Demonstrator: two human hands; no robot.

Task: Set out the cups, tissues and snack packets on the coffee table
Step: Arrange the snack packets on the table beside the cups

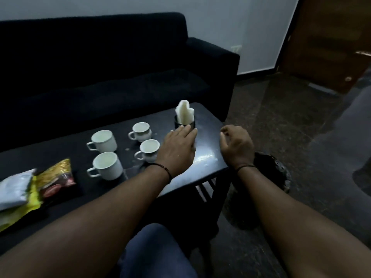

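Several white cups stand on the dark coffee table [206, 155]: two larger mugs [103, 140] [107, 165] and two small cups [141, 131] [148, 150]. White tissues [183, 112] stick up from a dark holder [183, 124] near the table's right end. My left hand [177, 149] lies flat, fingers stretched out, its tips touching the holder's base. My right hand [235, 145] hovers over the table's right edge with fingers loosely curled and nothing in it. Snack packets lie at the left: a white one [14, 189] and a yellow-brown one [55, 180].
A dark sofa [112, 73] runs behind the table. A dark object [275, 169] sits on the stone floor beside the table's right end. A wooden door [331, 41] stands at the far right. My knee in blue trousers [158, 249] is below.
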